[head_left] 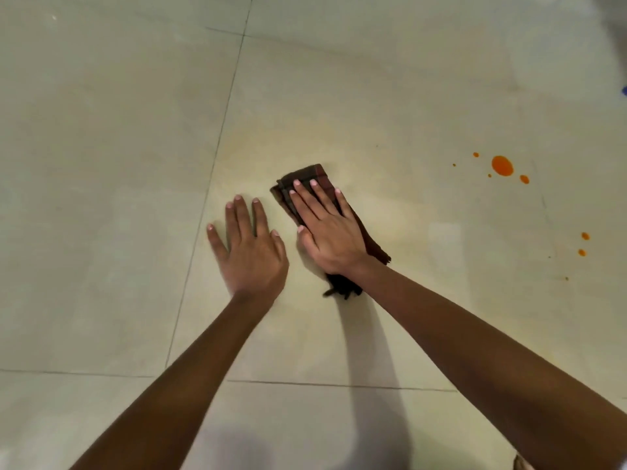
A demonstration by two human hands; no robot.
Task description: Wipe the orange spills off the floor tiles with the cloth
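folded brown cloth (pixel 307 175) flat on pale tile (pixel 373 96), orange spills (pixel 502 165) well apart

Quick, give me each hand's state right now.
Left hand: open, flat on the floor tile, holding nothing.
Right hand: open, straight fingers pressing the brown cloth onto the tile.

Dark woven cloth (pixel 307 178); smooth, faintly glossy floor tiles (pixel 101 164)

- right hand (pixel 330 232) presses flat on the dark folded cloth (pixel 307 176) mid-tile
- left hand (pixel 249 251) flat on the floor tiles (pixel 101 198) just beside it
- orange spills (pixel 502 165) well apart, toward the right edge
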